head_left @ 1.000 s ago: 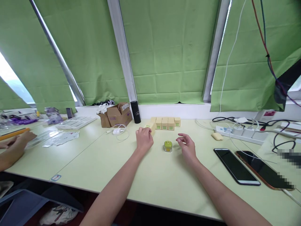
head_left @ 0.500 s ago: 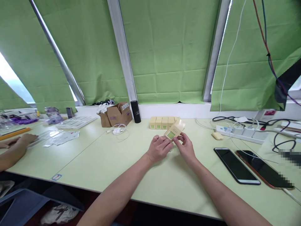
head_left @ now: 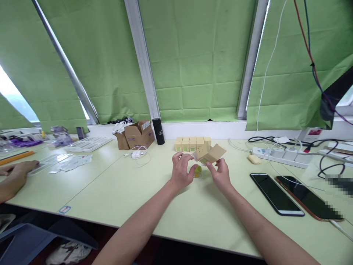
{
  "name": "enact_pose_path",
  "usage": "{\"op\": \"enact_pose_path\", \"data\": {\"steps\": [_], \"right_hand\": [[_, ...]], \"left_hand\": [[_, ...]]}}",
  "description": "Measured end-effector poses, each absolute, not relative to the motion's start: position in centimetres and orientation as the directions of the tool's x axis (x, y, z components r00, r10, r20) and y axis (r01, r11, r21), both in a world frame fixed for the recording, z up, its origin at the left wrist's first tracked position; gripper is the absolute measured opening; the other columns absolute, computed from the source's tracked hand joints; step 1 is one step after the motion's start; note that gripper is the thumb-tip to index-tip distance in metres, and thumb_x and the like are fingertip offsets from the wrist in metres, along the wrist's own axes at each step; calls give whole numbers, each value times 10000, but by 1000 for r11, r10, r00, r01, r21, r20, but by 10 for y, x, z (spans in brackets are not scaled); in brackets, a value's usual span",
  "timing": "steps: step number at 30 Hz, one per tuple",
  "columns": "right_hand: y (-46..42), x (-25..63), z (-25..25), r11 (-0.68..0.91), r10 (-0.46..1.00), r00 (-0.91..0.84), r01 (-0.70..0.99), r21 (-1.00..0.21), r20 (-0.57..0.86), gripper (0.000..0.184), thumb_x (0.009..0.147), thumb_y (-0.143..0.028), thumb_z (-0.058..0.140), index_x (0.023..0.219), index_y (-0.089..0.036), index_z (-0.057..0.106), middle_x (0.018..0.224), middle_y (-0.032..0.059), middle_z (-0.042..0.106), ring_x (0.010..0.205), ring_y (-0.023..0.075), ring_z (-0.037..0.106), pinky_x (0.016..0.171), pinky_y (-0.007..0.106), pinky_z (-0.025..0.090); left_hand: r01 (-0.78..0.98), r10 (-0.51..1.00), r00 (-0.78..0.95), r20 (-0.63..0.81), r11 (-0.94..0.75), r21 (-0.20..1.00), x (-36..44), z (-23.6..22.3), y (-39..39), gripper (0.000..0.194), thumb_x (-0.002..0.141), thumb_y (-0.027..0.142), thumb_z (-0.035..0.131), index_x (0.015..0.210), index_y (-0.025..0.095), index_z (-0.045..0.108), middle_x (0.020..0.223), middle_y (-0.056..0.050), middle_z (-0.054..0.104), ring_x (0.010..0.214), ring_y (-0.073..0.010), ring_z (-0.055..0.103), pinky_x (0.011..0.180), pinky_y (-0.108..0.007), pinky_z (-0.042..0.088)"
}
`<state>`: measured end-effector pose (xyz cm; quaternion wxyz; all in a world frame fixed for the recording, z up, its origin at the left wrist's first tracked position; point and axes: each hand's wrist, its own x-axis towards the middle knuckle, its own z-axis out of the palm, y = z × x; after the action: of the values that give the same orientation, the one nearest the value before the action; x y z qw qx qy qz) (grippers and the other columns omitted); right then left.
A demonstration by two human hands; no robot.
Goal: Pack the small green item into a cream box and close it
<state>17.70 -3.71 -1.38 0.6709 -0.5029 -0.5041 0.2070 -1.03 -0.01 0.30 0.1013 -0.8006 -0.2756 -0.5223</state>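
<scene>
My right hand (head_left: 220, 175) grips a small tan cardboard box (head_left: 211, 154), tilted above the table, with an open flap at its upper right. A green label shows partly on its lower side. My left hand (head_left: 181, 171) is at the box's left end, thumb and fingers apart; whether the fingertips touch the box is unclear. Beside the left thumb, below the box, a small clear container with yellow-green contents (head_left: 198, 171) stands on the table, partly hidden by the thumb. Behind the hands is a row of several matching tan boxes (head_left: 189, 144).
Two phones (head_left: 276, 194) lie at the right, near an earbud case (head_left: 254, 159) and a power strip (head_left: 296, 156) with cables. A brown carton (head_left: 139, 135), a black bottle (head_left: 158, 131) and a white charger (head_left: 136, 154) are at the back. Another person's hands (head_left: 20, 171) are at far left.
The box has turned and tipped over to the right in my right hand, its flap now spread. My left fingers have opened from around it, and the yellow-green container has come into view.
</scene>
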Motion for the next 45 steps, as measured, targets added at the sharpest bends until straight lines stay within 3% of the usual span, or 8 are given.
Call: {"op": "enact_pose_path", "data": {"steps": [4,7,16,20,30,36,41,45], "right_hand": [[-41,175,-15,431,777,331,340,-835,536,349,874,-397,656,1190,-252,626,1150,101,569,1156,304,564,976,474,510],[-45,175,-13,494,740,230,452,-743,632,471,872,-277,615,1343,-281,599,1259,119,548,1280,319,505,1038,513,506],[-51,177,-8,624,579,6,641,-448,815,719,810,-57,460,1466,-340,541,1540,26,569,1298,328,451,1073,568,466],[-49,176,-9,599,564,78,647,-472,822,712,869,-109,466,1547,-322,425,1536,66,547,1327,335,426,1101,593,440],[-39,182,-18,466,666,236,608,-642,708,411,907,-208,511,1309,-270,572,1235,93,665,1237,336,437,1043,568,448],[-39,182,-18,455,675,247,601,-657,695,386,906,-233,525,1283,-275,596,1183,97,682,1227,347,449,1032,570,432],[-38,183,-19,462,668,248,602,-652,702,389,904,-247,536,1287,-276,599,1169,94,687,1201,346,460,1032,571,428],[-38,182,-19,460,675,249,594,-660,695,393,903,-249,544,1292,-270,596,1160,93,689,1201,340,456,1039,562,425]], "left_hand": [[534,397,257,881,-818,213,-9,8,3,504,943,326,670,1396,228,474,1270,-144,625,1217,-323,483,1048,-514,413],[504,424,296,856,-830,237,-10,9,4,578,925,266,662,1453,247,427,1340,-146,565,1279,-326,453,1101,-537,401],[483,387,366,846,-856,183,-16,5,7,552,821,229,759,1300,280,489,1353,-150,522,1298,-342,457,1077,-563,439],[513,325,357,876,-852,107,-20,4,8,568,788,230,789,1253,290,469,1378,-158,486,1310,-351,454,1065,-579,444],[503,211,391,896,-864,-16,-22,1,10,460,787,207,758,1123,298,458,1407,-146,457,1313,-345,482,1059,-585,457],[368,295,378,877,-918,150,-19,5,6,679,715,383,861,1232,270,435,1391,-189,459,1385,-399,477,1093,-609,453],[187,395,276,876,-916,354,-13,12,0,525,852,277,742,1306,260,478,1371,-166,555,1411,-349,479,1132,-585,456],[45,564,179,806,-823,566,-11,9,4,500,908,357,726,1350,236,526,1374,-159,558,1298,-323,573,1071,-501,510]]}}
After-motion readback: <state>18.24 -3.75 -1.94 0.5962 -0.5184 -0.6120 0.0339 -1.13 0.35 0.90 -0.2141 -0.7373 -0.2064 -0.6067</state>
